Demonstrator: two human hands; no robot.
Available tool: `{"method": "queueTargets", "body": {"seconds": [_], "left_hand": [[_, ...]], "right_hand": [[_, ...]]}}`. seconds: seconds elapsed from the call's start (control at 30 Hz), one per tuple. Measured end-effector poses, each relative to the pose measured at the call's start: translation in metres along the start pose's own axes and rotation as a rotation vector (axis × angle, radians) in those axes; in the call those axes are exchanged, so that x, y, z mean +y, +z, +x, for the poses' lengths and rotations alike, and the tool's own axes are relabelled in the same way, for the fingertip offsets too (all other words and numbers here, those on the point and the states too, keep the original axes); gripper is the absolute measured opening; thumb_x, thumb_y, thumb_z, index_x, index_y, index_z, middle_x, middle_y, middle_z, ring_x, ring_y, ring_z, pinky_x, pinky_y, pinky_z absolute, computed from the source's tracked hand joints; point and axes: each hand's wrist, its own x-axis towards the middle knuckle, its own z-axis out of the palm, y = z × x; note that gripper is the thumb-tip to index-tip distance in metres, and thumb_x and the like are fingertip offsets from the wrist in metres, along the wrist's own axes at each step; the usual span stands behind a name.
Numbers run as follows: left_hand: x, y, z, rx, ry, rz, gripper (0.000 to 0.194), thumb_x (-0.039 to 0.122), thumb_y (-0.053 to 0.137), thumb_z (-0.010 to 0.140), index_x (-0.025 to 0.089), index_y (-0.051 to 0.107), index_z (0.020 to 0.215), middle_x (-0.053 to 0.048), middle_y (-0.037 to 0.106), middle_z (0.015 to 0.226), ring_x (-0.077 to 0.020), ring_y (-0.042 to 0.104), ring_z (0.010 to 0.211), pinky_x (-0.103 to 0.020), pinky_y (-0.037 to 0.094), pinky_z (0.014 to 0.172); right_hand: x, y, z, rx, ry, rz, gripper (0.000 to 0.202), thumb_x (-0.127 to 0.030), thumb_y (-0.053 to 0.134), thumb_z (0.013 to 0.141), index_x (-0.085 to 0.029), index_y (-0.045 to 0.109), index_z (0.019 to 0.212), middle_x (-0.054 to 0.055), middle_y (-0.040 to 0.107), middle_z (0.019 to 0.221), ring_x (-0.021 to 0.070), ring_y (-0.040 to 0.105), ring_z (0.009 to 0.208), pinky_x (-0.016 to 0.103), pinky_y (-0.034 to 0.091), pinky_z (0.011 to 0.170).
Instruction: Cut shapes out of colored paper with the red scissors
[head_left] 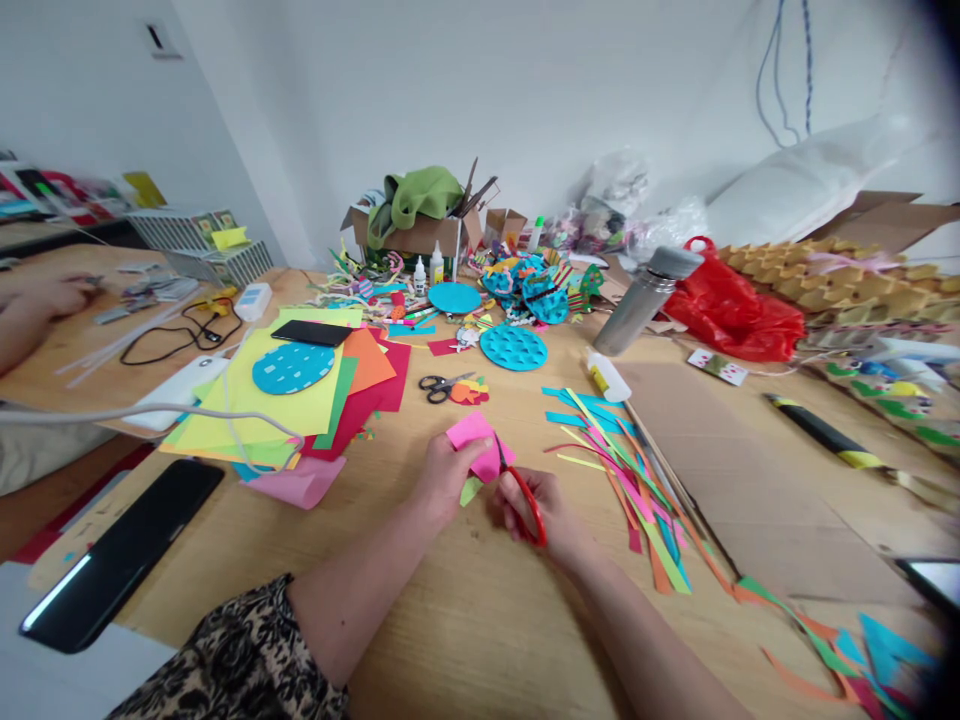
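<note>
My left hand (441, 475) pinches a small piece of pink paper (472, 430) just above the table, at the middle of the head view. My right hand (551, 510) is closed around red-handled scissors (531, 505), whose blades meet the right side of the pink paper. A light green scrap (471, 490) shows beneath the paper, by my left fingers. Beyond my hands lie dark-handled scissors (436, 388) beside small orange and yellow cut pieces (471, 391). Coloured paper strips (637, 480) are spread to the right of my right hand.
Coloured sheets (225, 370) and a black phone (124, 550) lie left. A grey bottle (637, 305), glue bottle (609, 378), cardboard (750, 470) and box cutter (821, 432) are on the right. Blue discs (514, 347) and a filled box (409, 235) stand further back. Another person's hand (64, 295) is far left.
</note>
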Motion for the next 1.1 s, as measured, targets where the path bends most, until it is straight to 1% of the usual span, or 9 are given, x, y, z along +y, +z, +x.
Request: {"method": "queueTargets", "body": {"seconds": [0.17, 0.4, 0.6, 0.77, 0.9, 1.0, 1.1], "left_hand": [[-0.0003, -0.0008, -0.0007, -0.042, 0.006, 0.021, 0.019, 0.027, 0.076, 0.059, 0.014, 0.062, 0.061, -0.001, 0.058, 0.058, -0.0119, 0.051, 0.055, -0.025, 0.040, 0.054], [-0.0020, -0.0021, -0.0001, -0.038, 0.017, 0.024, 0.019, 0.026, 0.076, 0.060, 0.014, 0.062, 0.060, 0.001, 0.057, 0.057, -0.0112, 0.049, 0.054, -0.025, 0.039, 0.053], [-0.0010, -0.0019, -0.0004, -0.036, 0.010, 0.024, 0.017, 0.026, 0.075, 0.059, 0.014, 0.063, 0.062, 0.000, 0.059, 0.059, -0.0123, 0.051, 0.056, -0.026, 0.040, 0.055], [0.0010, -0.0002, -0.0018, -0.031, -0.011, 0.005, 0.018, 0.026, 0.076, 0.058, 0.014, 0.063, 0.062, 0.000, 0.058, 0.059, -0.0117, 0.051, 0.056, -0.025, 0.040, 0.056], [0.0013, 0.0000, -0.0017, -0.030, -0.028, -0.008, 0.022, 0.028, 0.079, 0.057, 0.013, 0.065, 0.065, -0.002, 0.060, 0.061, -0.0125, 0.053, 0.058, -0.025, 0.041, 0.057], [0.0012, -0.0006, -0.0013, -0.016, -0.033, 0.003, 0.022, 0.027, 0.080, 0.056, 0.013, 0.065, 0.064, -0.001, 0.060, 0.060, -0.0125, 0.053, 0.056, -0.025, 0.041, 0.056], [0.0020, -0.0008, -0.0019, -0.039, -0.025, 0.013, 0.019, 0.026, 0.078, 0.057, 0.012, 0.066, 0.063, -0.002, 0.062, 0.060, -0.0128, 0.054, 0.056, -0.025, 0.042, 0.056]], "right_hand": [[0.0008, -0.0001, 0.0005, 0.006, 0.004, 0.020, 0.068, -0.086, 0.056, 0.068, -0.019, 0.052, 0.064, -0.002, 0.053, 0.044, 0.0086, 0.044, 0.034, 0.021, 0.029, 0.037], [-0.0039, -0.0011, -0.0014, 0.002, 0.006, -0.005, 0.066, -0.085, 0.055, 0.070, -0.019, 0.052, 0.065, -0.002, 0.053, 0.045, 0.0092, 0.044, 0.036, 0.022, 0.029, 0.039], [-0.0044, -0.0017, -0.0017, 0.004, 0.017, -0.017, 0.066, -0.086, 0.056, 0.068, -0.020, 0.050, 0.064, -0.003, 0.051, 0.043, 0.0092, 0.043, 0.034, 0.022, 0.028, 0.038], [-0.0052, -0.0016, -0.0020, 0.003, 0.023, -0.029, 0.067, -0.086, 0.057, 0.066, -0.019, 0.051, 0.064, -0.003, 0.051, 0.042, 0.0086, 0.043, 0.033, 0.021, 0.028, 0.037], [-0.0048, -0.0011, -0.0013, 0.010, 0.018, -0.028, 0.067, -0.086, 0.057, 0.066, -0.020, 0.049, 0.063, -0.003, 0.051, 0.041, 0.0085, 0.042, 0.033, 0.021, 0.027, 0.037], [-0.0055, -0.0009, -0.0011, 0.007, 0.018, -0.026, 0.068, -0.088, 0.056, 0.065, -0.020, 0.049, 0.062, -0.003, 0.050, 0.041, 0.0088, 0.042, 0.033, 0.022, 0.027, 0.037], [-0.0075, -0.0017, -0.0019, -0.001, 0.026, -0.033, 0.069, -0.088, 0.055, 0.065, -0.019, 0.050, 0.063, -0.003, 0.051, 0.043, 0.0089, 0.043, 0.034, 0.022, 0.027, 0.037]]}}
